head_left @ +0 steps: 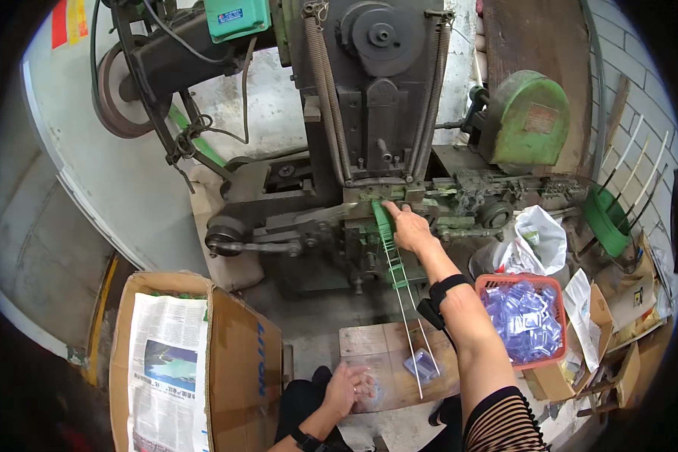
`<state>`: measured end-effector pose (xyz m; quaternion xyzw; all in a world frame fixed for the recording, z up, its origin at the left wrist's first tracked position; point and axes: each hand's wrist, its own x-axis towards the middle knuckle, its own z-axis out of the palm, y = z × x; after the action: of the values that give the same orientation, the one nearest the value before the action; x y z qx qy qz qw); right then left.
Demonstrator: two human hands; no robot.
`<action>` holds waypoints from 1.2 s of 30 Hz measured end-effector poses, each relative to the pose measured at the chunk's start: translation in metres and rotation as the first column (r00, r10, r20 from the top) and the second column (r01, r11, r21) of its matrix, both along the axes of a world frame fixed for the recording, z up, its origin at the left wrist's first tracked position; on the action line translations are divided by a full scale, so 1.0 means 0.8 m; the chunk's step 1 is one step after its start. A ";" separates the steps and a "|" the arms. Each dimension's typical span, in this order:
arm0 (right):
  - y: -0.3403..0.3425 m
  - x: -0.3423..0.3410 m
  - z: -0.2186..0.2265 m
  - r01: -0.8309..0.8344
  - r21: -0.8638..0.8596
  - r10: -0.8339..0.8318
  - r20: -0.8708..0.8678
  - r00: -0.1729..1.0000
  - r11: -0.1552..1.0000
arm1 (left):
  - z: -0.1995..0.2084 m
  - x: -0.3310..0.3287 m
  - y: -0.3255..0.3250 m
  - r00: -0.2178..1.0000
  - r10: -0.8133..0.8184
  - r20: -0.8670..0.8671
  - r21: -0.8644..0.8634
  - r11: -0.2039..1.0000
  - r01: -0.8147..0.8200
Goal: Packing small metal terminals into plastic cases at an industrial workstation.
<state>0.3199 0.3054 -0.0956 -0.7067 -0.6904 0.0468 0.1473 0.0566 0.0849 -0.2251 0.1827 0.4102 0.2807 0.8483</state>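
Note:
My right hand (408, 227) reaches to the machine's middle, index finger stretched out at the top of a row of green pieces (385, 226). These pieces sit along two thin pale rods (410, 331), which slope down from the machine toward me. Another green piece (400, 285) bridges the rods lower down. My left hand (346, 388) hovers low, at the left part of a cardboard sheet (377, 343), its fingers apart and slightly blurred. Something clear lies by its fingertips, too faint to name. A small bluish clear plastic piece (423, 365) rests on the sheet, by the rods' lower ends.
The dark machine (380, 98) with springs stands ahead. A red basket (563, 331) of bluish clear plastic pieces is at the right, beside a white plastic bag (541, 235). A tall cardboard box (241, 354) topped with newspaper (169, 331) stands at the left. A green bucket (607, 224) holds rods.

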 end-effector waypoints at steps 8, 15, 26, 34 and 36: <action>-0.092 0.007 -0.018 -0.029 0.147 0.066 -0.253 0.965 0.989 | 0.001 0.035 -0.024 0.995 -0.097 0.027 -0.041 0.994 0.098; -0.126 0.011 -0.023 -0.140 0.047 0.140 -0.586 0.798 0.989 | 0.021 0.069 -0.045 0.977 -0.189 0.098 0.046 0.982 0.186; -0.304 -0.015 -0.030 -0.087 0.011 0.073 -0.654 0.753 0.996 | 0.080 0.127 -0.084 0.969 -0.125 0.213 -0.051 0.989 0.139; -0.386 -0.033 -0.033 0.011 0.140 0.046 -0.396 0.917 0.990 | 0.069 0.152 -0.079 0.983 -0.030 0.184 -0.042 0.998 0.038; -0.393 -0.038 -0.035 0.010 0.158 0.024 -0.211 0.977 0.987 | 0.083 0.151 -0.071 0.987 -0.072 0.144 -0.113 0.990 0.088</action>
<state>0.2891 -0.0088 -0.1235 -0.6814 -0.6747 0.0676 0.2757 0.1772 0.0281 -0.1584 0.1279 0.3580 0.2334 0.8950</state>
